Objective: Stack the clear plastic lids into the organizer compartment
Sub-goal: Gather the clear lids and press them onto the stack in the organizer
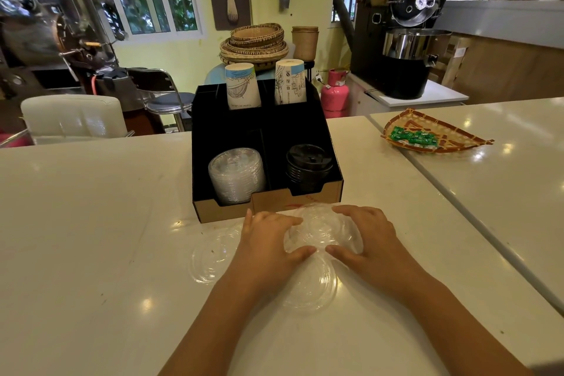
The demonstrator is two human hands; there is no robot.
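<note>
A black organizer [334,186] stands on the white counter. Its front left compartment holds a stack of clear plastic lids [235,174]. Just in front of the organizer, my left hand [268,241] and my right hand [366,238] grip a clear lid [323,229] from both sides, thumbs at its near edge. Another clear lid [311,287] lies flat on the counter below the held one, and a third clear lid [210,256] lies left of my left hand.
Black lids [309,165] fill the organizer's front right compartment, and two paper cup stacks [242,85] stand at its back. A woven tray with green sweets [427,134] sits on the counter at the right. A seam runs diagonally across the counter on the right.
</note>
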